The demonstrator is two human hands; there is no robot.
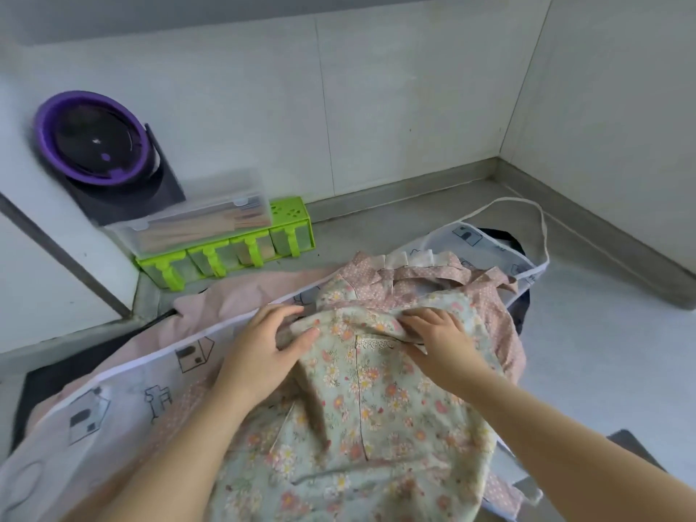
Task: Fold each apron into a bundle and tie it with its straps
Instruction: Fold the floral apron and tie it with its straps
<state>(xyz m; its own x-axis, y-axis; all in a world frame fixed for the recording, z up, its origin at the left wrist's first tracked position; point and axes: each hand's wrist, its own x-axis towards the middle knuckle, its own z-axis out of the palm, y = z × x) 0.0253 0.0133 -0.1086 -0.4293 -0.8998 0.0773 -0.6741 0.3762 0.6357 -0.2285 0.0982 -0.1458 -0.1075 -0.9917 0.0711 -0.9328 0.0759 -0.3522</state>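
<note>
Left hand (263, 344) and right hand (438, 337) pinch a crosswise fold of the floral apron (369, 408) (lying lengthwise away), straps (425, 275) just beyond.

Pale green floral cotton apron (361, 408): lower part cut off by the bottom edge. Right hand (437, 333): fingertips go under a fold, not visible. White apron w/ house drawings (124, 393): cut at left and bottom edges, partly under the floral one. Dark cloth (504, 237): mostly covered, kind unclear. Clear plastic box (196, 220): contents blurred, can't tell.
</note>
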